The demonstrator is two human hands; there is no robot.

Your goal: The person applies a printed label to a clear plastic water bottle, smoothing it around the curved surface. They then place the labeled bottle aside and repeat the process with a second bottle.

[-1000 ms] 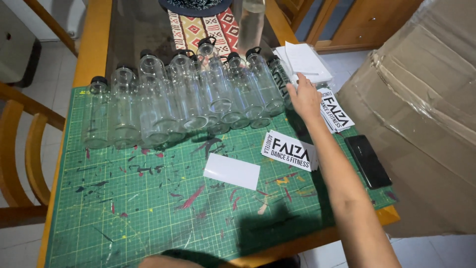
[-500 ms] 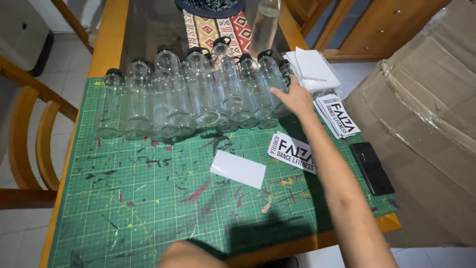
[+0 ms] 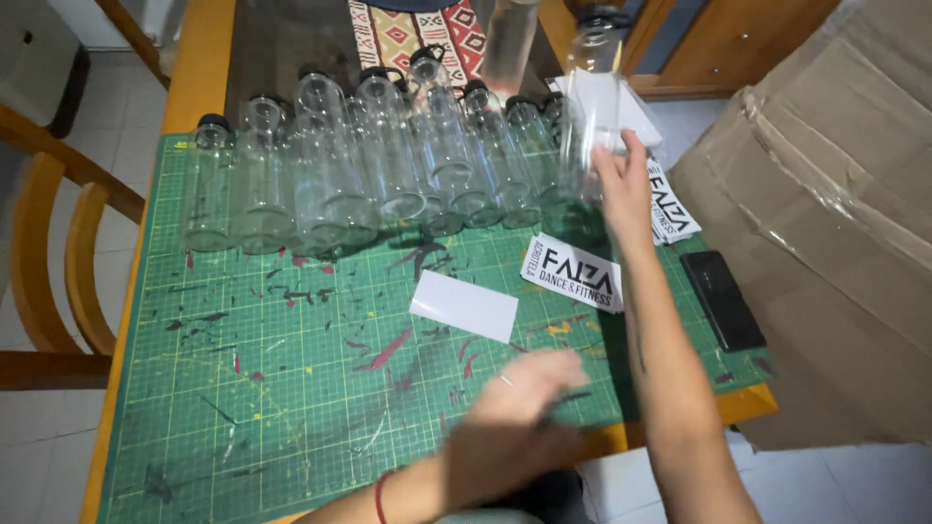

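So the right hand (image 3: 621,189) has its fingers wrapped around a clear plastic bottle (image 3: 590,126), lifted upright off the far right end of the bottle row (image 3: 379,184). The rest lie along the far edge of the green cutting mat (image 3: 291,388), caps pointing away, packed side by side, probably so they don't roll. The left hand (image 3: 515,427) is blurred over the mat's near edge; can't tell if it's open or closed, though something thin and dark seems to be by its fingers. A white sticker backing (image 3: 464,306) sits mid-mat, a printed label (image 3: 573,272) just right of it, both flat and within easy reach. A dark phone (image 3: 723,301) rests at the mat's right edge, beside the cardboard box (image 3: 835,223).
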